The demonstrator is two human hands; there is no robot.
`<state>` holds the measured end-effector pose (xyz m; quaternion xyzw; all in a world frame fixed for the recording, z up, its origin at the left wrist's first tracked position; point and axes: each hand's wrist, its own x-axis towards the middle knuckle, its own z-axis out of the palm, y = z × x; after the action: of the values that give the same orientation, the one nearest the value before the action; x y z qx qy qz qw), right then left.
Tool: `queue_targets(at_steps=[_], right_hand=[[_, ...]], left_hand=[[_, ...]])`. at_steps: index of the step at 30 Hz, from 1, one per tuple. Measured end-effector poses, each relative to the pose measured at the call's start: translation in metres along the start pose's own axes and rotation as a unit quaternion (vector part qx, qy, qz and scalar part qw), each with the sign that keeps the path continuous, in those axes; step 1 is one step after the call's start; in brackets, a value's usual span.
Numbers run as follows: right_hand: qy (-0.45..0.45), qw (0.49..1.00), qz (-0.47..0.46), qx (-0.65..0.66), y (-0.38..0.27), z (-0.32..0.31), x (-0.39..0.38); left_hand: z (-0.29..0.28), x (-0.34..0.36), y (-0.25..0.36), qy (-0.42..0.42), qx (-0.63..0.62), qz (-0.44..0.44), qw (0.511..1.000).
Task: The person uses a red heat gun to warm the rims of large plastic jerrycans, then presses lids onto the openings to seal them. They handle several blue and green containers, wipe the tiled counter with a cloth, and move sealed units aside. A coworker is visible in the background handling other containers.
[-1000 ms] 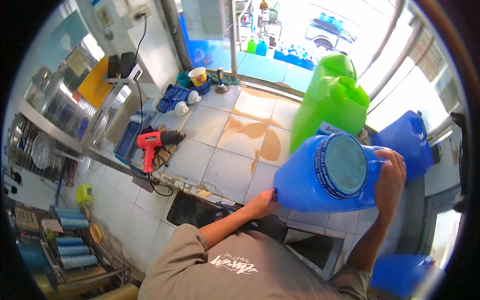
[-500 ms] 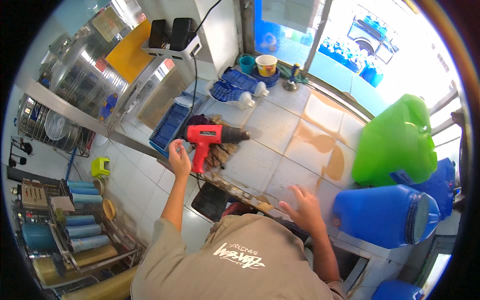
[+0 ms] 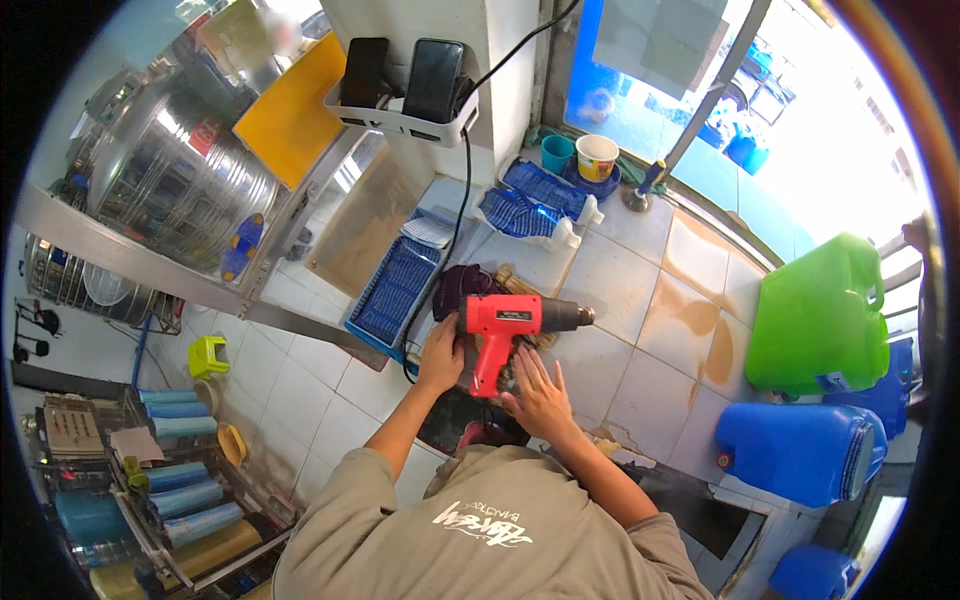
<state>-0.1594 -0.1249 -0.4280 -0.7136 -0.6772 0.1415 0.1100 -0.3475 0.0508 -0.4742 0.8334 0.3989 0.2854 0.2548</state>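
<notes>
A red heat gun [image 3: 490,320] with a dark nozzle lies on a dark cloth [image 3: 458,285] and tan rags [image 3: 508,278] at the front of the tiled counter [image 3: 610,300]. My left hand [image 3: 438,355] is at the gun's rear, fingers bent in at the cloth's edge; what they hold is hidden. My right hand [image 3: 540,395] is beside the gun's grip, palm down with fingers stretched out over the rags. A blue tray [image 3: 385,305] sits left of the gun, with a black cord [image 3: 462,200] hanging across it.
Blue jugs [image 3: 785,450] and a green jug [image 3: 810,310] stand at the right. Blue pouches [image 3: 520,215], cups [image 3: 595,155] and a metal tool [image 3: 636,197] are at the back. A wall holder with phones [image 3: 400,120] is above. A rack with rollers [image 3: 185,490] stands lower left.
My view has turned left. Both hands have left the blue jug, which now lies on the counter at the right, and have moved to the heat gun.
</notes>
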Motion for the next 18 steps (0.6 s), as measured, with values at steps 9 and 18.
queue_targets(at_steps=[9,18], right_hand=[[0.068,0.993,0.081,0.051,0.034,-0.008,-0.068],[0.428,0.874,-0.001,0.231,-0.017,-0.116,-0.058]], left_hand=[[0.0,0.038,0.014,-0.048,0.054,-0.077,0.994],[-0.086,0.056,0.138,0.089,-0.21,0.013,0.974]])
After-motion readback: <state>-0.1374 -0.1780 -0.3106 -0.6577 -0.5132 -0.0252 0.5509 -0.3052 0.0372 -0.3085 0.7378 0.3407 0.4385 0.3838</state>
